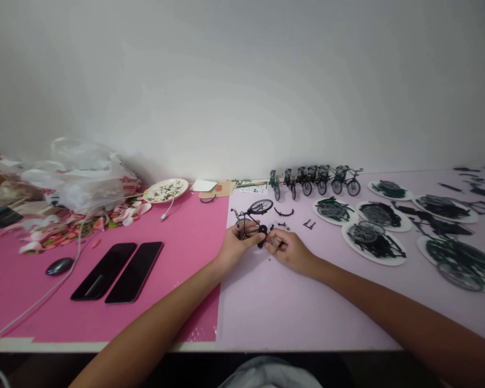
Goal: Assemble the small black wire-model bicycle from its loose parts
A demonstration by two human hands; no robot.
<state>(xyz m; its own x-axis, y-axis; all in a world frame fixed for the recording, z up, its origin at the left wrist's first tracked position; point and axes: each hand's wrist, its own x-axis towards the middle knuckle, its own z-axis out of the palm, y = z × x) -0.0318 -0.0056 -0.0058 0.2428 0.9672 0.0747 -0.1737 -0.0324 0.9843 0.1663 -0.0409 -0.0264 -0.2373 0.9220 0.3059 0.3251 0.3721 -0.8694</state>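
A small black model bicycle (261,206) is tilted in the grip of my left hand (239,245), with its spoked wheel pointing up and away from me. My right hand (290,249) pinches at the near end of the model, by a dark round part (262,229); what its fingertips hold is too small to make out. Just beyond my hands lie a curved black strip (284,211), an angular black piece (309,224) and several tiny loose bits.
Several model bicycles (337,186) stand in a row by the wall. To the right are white plates (398,262) of dark bicycle parts. At left lie two phones (134,272), a mouse (60,265), a plate of small pieces (173,185), petals (44,237) and plastic bags (84,180).
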